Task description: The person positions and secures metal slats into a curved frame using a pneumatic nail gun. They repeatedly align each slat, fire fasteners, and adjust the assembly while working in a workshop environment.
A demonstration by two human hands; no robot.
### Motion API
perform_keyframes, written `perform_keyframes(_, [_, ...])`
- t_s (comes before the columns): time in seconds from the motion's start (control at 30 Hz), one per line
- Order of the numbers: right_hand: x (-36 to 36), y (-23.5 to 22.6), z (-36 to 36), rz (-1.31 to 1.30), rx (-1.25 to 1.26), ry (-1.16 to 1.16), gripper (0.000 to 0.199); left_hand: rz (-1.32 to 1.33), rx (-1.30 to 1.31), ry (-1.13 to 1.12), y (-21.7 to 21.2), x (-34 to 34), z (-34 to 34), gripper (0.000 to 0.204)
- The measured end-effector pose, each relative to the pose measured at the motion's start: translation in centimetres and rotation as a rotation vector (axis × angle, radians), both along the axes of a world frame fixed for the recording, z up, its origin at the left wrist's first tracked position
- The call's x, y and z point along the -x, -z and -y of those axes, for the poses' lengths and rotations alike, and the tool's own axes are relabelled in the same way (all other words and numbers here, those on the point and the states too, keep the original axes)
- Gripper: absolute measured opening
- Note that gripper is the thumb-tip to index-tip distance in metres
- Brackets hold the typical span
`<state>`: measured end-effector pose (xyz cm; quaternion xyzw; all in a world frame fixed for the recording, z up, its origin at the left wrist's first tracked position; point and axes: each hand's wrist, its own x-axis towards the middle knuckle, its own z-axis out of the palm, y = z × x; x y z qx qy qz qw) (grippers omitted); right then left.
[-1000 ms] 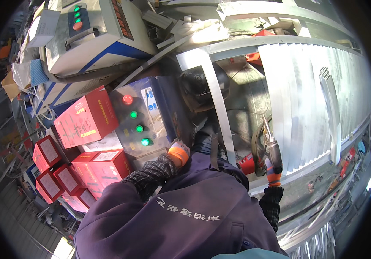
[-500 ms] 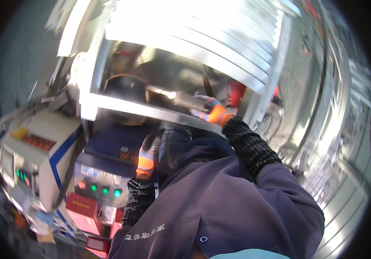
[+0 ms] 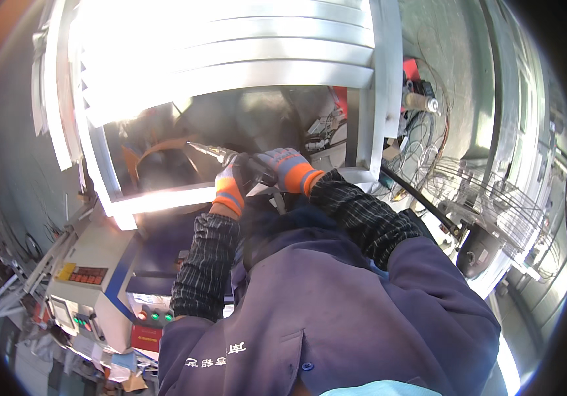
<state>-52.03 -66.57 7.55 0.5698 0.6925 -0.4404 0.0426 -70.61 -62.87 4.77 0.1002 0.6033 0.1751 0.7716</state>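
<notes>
Before me, pale slats (image 3: 290, 74) already cover a metal frame's (image 3: 384, 72) far part, its near end unfilled, where the left hand (image 3: 229, 187) grips a power drill (image 3: 260, 173), the right hand (image 3: 290, 168) beside it, grip unclear.

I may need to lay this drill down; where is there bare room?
The greenish floor right of the slatted frame looks mostly bare, bordered by the frame, long rails and the wire tangle. Crowded: the frame's near opening, with the left hand, right hand and drill.
</notes>
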Motion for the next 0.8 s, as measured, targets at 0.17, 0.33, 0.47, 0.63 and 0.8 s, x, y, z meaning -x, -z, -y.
perform_keyframes(0.17, [-6.1, 1.0, 7.9, -0.034, -0.101, 0.525, 0.061, -0.243, -0.053, 0.374, 5.4, -3.8, 0.5, 0.022])
perform_keyframes(0.33, [-13.5, 3.2, 18.2, -0.046, -0.156, 1.337, 0.037, -0.528, -0.688, 1.273, 8.0, -6.4, 0.9, 0.033])
perform_keyframes(0.47, [-14.7, 3.7, 24.9, 0.022, -0.026, 1.489, 0.028, -0.285, -0.343, 0.729, 13.4, -8.1, 2.5, 0.035])
perform_keyframes(0.63, [-11.5, 6.2, 28.7, 0.126, 0.336, 1.295, 0.033, -0.388, -0.888, 0.861, 18.8, -11.4, 2.9, 0.014])
perform_keyframes(0.8, [-8.6, 11.9, 28.1, 0.206, 0.379, 1.21, 0.045, -0.409, -1.032, 1.475, 18.2, -13.1, -0.1, 0.01])
